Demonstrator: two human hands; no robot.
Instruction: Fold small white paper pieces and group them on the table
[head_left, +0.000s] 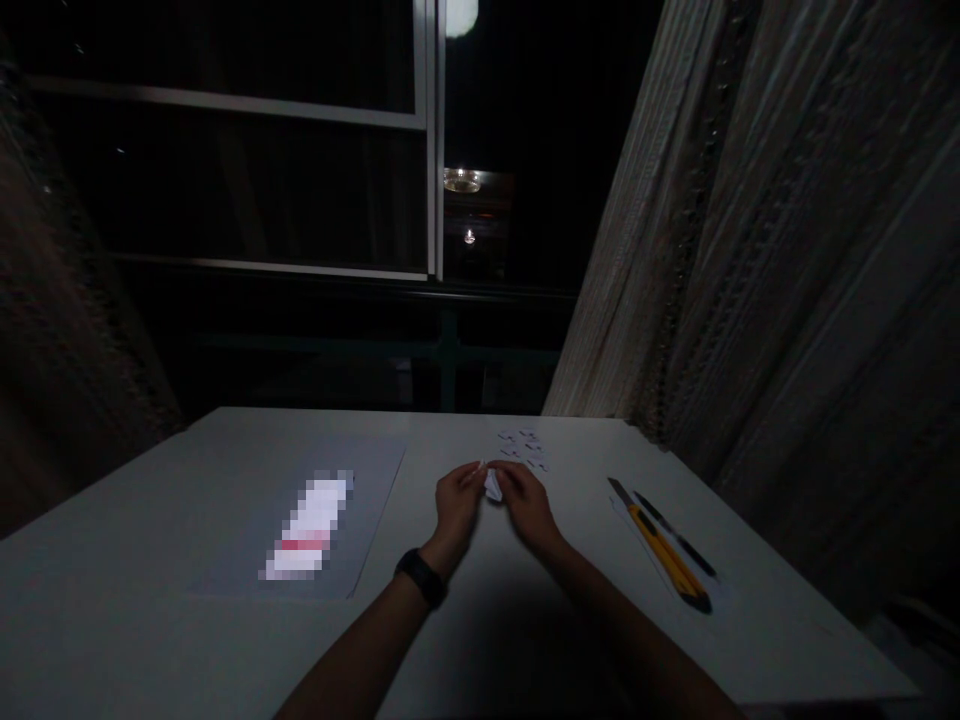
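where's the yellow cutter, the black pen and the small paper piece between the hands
yellow cutter (664, 552): head view, middle of its yellow body
black pen (675, 535): head view, middle of the barrel
small paper piece (493, 486): head view, the white part that shows

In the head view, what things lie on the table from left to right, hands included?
sheet of paper → left hand → small white paper → right hand → yellow utility knife

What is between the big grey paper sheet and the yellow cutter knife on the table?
In the head view, the left hand and right hand lie there, together pinching a small white paper piece.
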